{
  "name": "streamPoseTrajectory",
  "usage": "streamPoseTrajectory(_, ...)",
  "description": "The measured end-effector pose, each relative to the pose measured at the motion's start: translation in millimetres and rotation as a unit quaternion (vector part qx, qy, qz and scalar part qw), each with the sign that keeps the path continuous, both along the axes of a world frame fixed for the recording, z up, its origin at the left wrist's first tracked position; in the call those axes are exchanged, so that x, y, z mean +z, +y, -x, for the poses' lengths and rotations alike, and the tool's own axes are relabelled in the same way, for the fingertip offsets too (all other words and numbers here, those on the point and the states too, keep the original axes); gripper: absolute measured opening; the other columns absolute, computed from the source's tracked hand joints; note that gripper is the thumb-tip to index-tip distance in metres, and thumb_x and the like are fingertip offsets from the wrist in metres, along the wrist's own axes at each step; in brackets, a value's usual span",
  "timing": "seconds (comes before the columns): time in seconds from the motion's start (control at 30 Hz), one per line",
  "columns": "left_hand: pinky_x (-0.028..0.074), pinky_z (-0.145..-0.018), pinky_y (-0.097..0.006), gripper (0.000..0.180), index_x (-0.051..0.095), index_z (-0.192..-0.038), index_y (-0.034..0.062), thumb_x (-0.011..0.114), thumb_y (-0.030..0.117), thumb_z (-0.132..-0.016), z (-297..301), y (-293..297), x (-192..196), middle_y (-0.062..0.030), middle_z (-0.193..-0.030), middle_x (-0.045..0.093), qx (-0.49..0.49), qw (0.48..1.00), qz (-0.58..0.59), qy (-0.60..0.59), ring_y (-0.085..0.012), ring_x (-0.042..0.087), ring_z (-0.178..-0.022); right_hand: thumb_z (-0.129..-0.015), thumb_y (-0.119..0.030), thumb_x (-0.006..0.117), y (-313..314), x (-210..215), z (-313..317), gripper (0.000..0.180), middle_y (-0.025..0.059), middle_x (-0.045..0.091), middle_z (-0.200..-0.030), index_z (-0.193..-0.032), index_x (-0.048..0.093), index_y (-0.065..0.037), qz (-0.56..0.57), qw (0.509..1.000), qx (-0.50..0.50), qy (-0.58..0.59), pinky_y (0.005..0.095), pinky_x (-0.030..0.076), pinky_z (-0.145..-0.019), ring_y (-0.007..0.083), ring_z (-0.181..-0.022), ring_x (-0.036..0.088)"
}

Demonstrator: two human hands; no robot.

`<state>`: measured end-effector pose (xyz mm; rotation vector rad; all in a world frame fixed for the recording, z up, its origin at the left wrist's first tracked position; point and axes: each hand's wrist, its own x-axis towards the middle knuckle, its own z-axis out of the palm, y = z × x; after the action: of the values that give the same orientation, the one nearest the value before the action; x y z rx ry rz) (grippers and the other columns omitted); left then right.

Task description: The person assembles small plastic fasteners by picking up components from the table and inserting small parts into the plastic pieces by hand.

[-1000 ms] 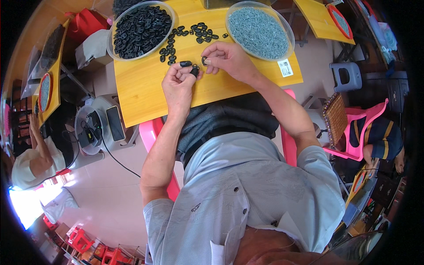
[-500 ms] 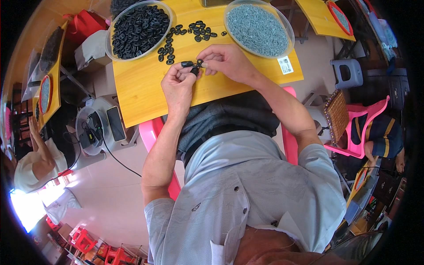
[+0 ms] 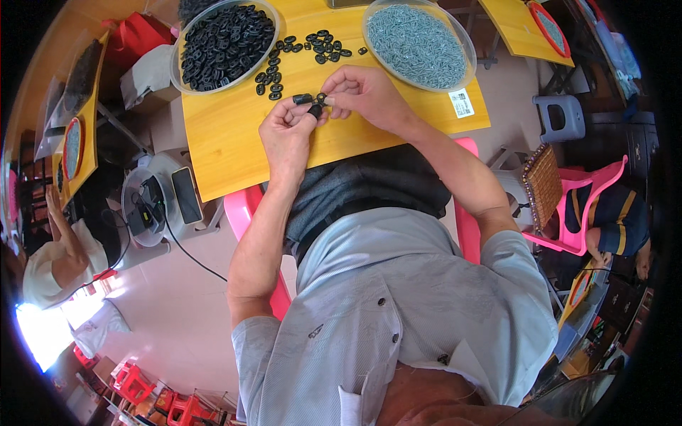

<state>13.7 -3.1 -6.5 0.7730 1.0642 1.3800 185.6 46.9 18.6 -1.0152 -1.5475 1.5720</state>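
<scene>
My left hand and my right hand meet over the near part of the yellow table. Between their fingertips is a small black plastic piece, pinched from both sides. Black covers seem to wrap the tips of my left thumb and a finger. The exact shape of the piece is too small to make out. Beyond my hands lie several loose black oval pieces in clusters. A clear round tub of such black pieces stands at the far left; another clear tub, full of silvery screws, stands at the far right.
A white label is stuck near the table's right edge. To the left, a phone lies beside a plastic bowl with black adapters and a cable. Other people work at yellow tables on both sides. A pink chair stands at right.
My right hand has drawn very slightly closer to my left, and the fingertips have shifted a little around the black piece. The rest looks the same apart from a small head movement.
</scene>
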Motion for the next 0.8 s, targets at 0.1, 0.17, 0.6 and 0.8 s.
streamPoseTrajectory(0.1,0.056,-0.076,-0.027,0.017,0.060,-0.102,-0.0060,0.057,-0.010,-0.086,1,0,5,-0.0139,-0.089,0.071,-0.006,1.000,-0.003,0.003,-0.0163,0.069,-0.078,-0.088,-0.006,0.065,0,0,1,0.015,0.0067,0.069,-0.079,-0.098,0.064,0.005,0.000,1.000,0.001,0.005,0.0235,0.052,-0.061,0.0116,-0.069,0.067)
streamPoseTrajectory(0.17,0.057,-0.077,-0.029,0.018,0.060,-0.103,-0.0066,0.055,-0.011,-0.086,0,1,6,-0.0144,-0.090,0.071,-0.012,1.000,-0.002,0.012,-0.0182,0.069,-0.078,-0.088,-0.006,0.065,0,0,1,0.015,0.0069,0.069,-0.079,-0.099,0.064,0.005,0.000,1.000,-0.002,0.008,0.0234,0.052,-0.061,0.0114,-0.069,0.067)
streamPoseTrajectory(0.6,0.055,-0.077,-0.025,0.016,0.060,-0.102,-0.0048,0.064,-0.008,-0.087,-1,-2,5,-0.0115,-0.087,0.072,-0.024,0.999,-0.018,0.013,-0.0134,0.069,-0.078,-0.088,-0.007,0.064,-5,9,1,0.018,0.0084,0.070,-0.080,-0.099,0.068,0.006,-0.013,1.000,-0.001,-0.020,0.0232,0.052,-0.062,0.0112,-0.069,0.067)
streamPoseTrajectory(0.8,0.053,-0.080,-0.024,0.028,0.060,-0.112,-0.0050,0.061,-0.012,-0.085,8,-1,-6,-0.0098,-0.097,0.071,-0.090,0.986,-0.073,0.118,-0.0125,0.067,-0.087,-0.088,-0.008,0.065,5,10,-13,0.014,0.0032,0.066,-0.076,-0.099,0.064,0.001,0.007,0.998,0.043,-0.035,0.0221,0.049,-0.060,0.0091,-0.066,0.064)
